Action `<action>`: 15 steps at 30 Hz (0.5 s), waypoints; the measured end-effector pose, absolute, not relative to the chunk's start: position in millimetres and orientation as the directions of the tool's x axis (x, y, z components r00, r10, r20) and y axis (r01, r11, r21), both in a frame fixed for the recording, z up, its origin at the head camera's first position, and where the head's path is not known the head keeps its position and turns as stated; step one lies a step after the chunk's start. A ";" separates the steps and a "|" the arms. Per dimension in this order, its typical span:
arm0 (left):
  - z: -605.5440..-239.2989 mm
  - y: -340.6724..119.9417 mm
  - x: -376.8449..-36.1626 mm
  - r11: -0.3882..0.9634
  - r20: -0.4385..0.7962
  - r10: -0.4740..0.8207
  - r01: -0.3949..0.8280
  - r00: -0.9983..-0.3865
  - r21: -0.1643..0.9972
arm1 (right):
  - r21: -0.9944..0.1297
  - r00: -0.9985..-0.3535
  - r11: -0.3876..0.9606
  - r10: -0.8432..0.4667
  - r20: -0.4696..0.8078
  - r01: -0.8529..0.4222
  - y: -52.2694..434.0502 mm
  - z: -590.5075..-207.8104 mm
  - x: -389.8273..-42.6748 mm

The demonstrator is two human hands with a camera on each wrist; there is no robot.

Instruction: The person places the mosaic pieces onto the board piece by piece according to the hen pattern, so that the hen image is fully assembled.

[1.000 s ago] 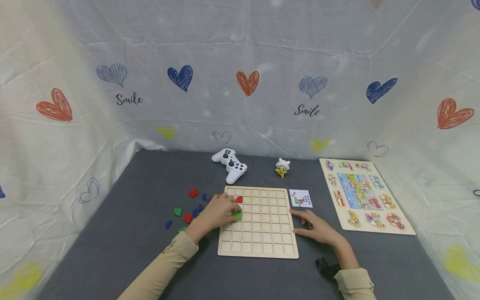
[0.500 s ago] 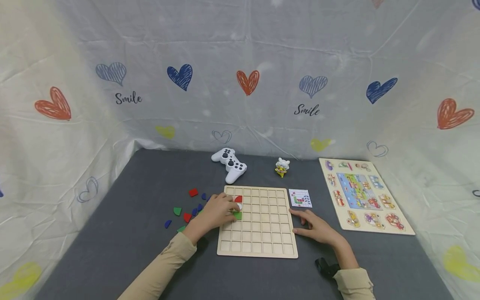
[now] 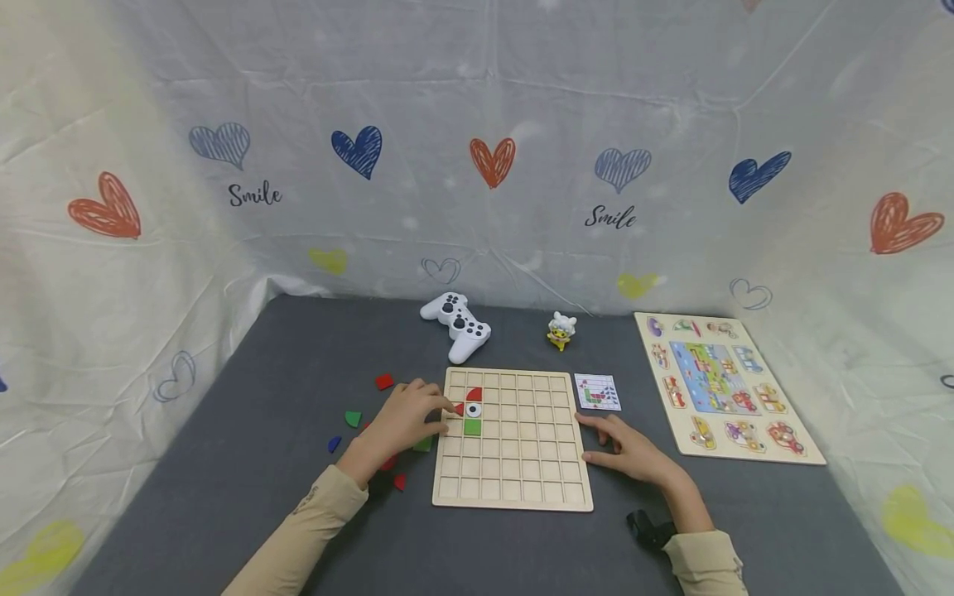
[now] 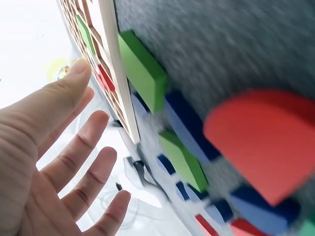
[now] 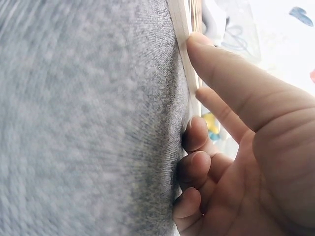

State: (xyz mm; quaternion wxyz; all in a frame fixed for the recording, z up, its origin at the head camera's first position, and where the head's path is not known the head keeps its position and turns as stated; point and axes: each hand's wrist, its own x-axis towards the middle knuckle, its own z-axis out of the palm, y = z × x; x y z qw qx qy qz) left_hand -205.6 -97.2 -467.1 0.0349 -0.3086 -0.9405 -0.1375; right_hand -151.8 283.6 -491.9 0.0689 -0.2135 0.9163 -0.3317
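Observation:
A wooden grid board (image 3: 522, 476) lies mid-table. In its upper left cells are a red quarter-round piece (image 3: 474, 394), a white eye tile (image 3: 473, 410) and a green square (image 3: 473, 427). A small red piece (image 3: 458, 409) lies left of the eye tile, beside the left fingertips. My left hand (image 3: 402, 420) hovers over the board's left edge; the left wrist view shows its fingers spread and holding nothing. My right hand (image 3: 632, 452) touches the board's right edge with thumb and index finger, while its other fingers curl beneath in the right wrist view.
Loose pieces lie left of the board, including a red one (image 3: 384, 382), a green one (image 3: 353, 419) and a blue one (image 3: 334, 444). Behind are a white game controller (image 3: 457, 327) and a figurine (image 3: 561, 330). A pattern card (image 3: 597, 392) and picture puzzle (image 3: 745, 443) lie right.
My left hand has drawn back leftward from the board's pieces, uncovering the eye tile and the small red piece. It now covers several loose pieces. The right hand stays put.

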 end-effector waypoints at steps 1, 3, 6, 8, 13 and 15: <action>-466.7 -99.7 -205.3 0.774 0.155 0.568 0.588 -0.808 0.234 | -0.638 -0.900 0.689 -0.435 0.014 -0.343 283.4 -491.8 -151.7; -465.8 -104.6 -205.0 0.781 0.158 0.560 0.581 -0.814 0.227 | -0.637 -0.901 0.691 -0.433 0.013 -0.341 283.1 -491.9 -151.5; -464.6 -111.9 -205.4 0.793 0.163 0.544 0.568 -0.823 0.222 | -0.635 -0.903 0.694 -0.430 0.013 -0.339 282.9 -491.9 -151.3; -463.4 -116.7 -205.7 0.803 0.160 0.532 0.555 -0.832 0.219 | -0.635 -0.902 0.692 -0.431 0.016 -0.342 282.9 -491.8 -151.3; -461.3 -129.1 -205.3 0.827 0.143 0.499 0.519 -0.854 0.216 | -0.636 -0.901 0.691 -0.432 0.018 -0.344 282.8 -490.9 -151.4; -461.6 -134.1 -205.1 0.833 0.136 0.489 0.507 -0.862 0.221 | -0.638 -0.903 0.692 -0.430 0.012 -0.338 282.8 -490.8 -151.3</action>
